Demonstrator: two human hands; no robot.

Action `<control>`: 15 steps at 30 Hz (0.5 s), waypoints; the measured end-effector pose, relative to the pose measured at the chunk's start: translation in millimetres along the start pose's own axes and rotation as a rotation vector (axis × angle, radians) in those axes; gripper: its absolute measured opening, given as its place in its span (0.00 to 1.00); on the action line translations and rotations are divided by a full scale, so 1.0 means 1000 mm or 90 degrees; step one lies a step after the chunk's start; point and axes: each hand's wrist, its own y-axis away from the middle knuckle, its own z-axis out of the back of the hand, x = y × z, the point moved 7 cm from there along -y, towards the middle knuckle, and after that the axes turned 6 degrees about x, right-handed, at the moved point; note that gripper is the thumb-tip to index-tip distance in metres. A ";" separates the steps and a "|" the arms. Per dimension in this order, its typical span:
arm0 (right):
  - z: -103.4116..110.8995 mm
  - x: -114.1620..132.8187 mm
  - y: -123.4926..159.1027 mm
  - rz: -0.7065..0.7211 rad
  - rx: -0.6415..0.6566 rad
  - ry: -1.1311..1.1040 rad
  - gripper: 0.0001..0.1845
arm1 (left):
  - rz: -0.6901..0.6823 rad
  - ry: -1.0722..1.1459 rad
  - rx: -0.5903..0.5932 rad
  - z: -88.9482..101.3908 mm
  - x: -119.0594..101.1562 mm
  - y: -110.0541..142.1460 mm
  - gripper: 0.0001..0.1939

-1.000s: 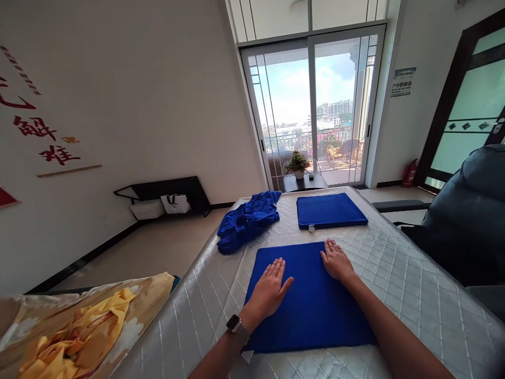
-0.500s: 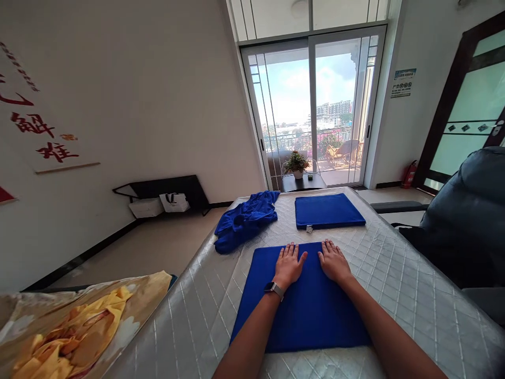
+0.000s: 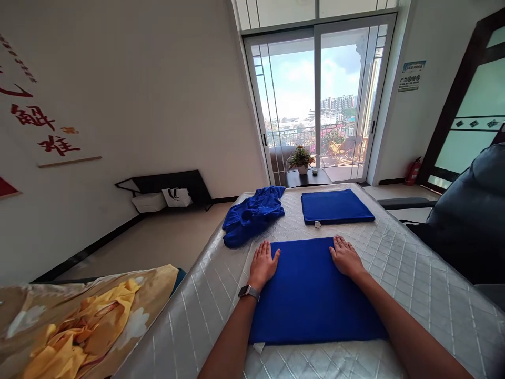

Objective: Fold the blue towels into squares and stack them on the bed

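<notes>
A flat, folded blue cloth (image 3: 315, 295) lies before me on the quilted silver-white surface (image 3: 418, 273), a small white tag showing at its near left corner. My left hand (image 3: 263, 266) rests flat over the cloth's far left corner, fingers stretched out, with a watch on the wrist. Over the far right corner my right hand (image 3: 347, 256) lies palm down, fingers straight and thumb apart. Beyond them sits another folded blue cloth (image 3: 337, 206) with a white tag at its front edge. To its left is a crumpled blue cloth (image 3: 254, 215) in a loose heap.
Yellow cloth (image 3: 84, 331) lies bunched on a patterned brown cover (image 3: 158, 284) at lower left. A dark armchair (image 3: 469, 210) stands to the right. Behind the padded surface are a small table with a potted plant (image 3: 302, 159) and sliding glass doors (image 3: 315, 105).
My hands have moved apart, the left one outward to the left corner and the right one to the right corner. The view has shifted slightly.
</notes>
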 end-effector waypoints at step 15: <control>0.004 0.004 0.009 -0.022 0.017 0.042 0.36 | 0.000 0.026 -0.017 0.005 0.002 0.005 0.40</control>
